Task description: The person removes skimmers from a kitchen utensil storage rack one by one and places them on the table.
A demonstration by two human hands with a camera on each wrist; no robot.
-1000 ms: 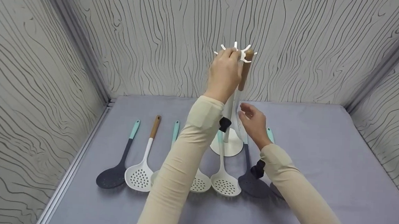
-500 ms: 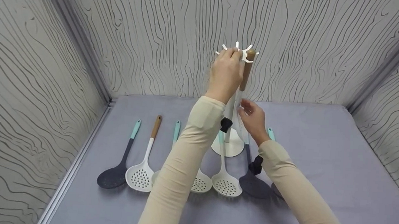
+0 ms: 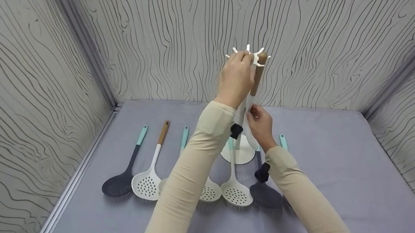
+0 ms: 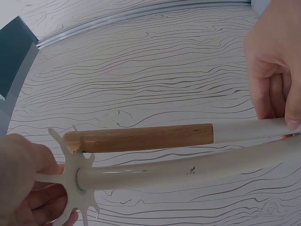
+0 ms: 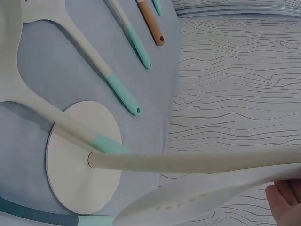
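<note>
A white utensil stand (image 3: 241, 158) with a round base and a ring of hooks stands towards the back of the table. My left hand (image 3: 235, 78) holds the hook ring at its top, fingers curled under the prongs in the left wrist view. A white slotted spoon (image 5: 183, 200) hangs by its brown handle (image 4: 146, 137) from one hook, head down beside the pole. On its white shaft, below the handle, my right hand (image 3: 261, 125) pinches with thumb and fingers. Those fingertips show in the left wrist view; only part of the hand appears in the right wrist view.
Skimmers lie in a row in front: a dark one (image 3: 117, 186), a white one with brown handle (image 3: 147, 185), a pale one with mint handle (image 3: 237, 194), a dark one (image 3: 266, 195) and others partly behind my sleeves. Wood-patterned panels (image 3: 176, 39) enclose the table.
My right hand has moved slightly left to the spoon's shaft, and its fingers have closed on it. My left hand stays on the stand's top.
</note>
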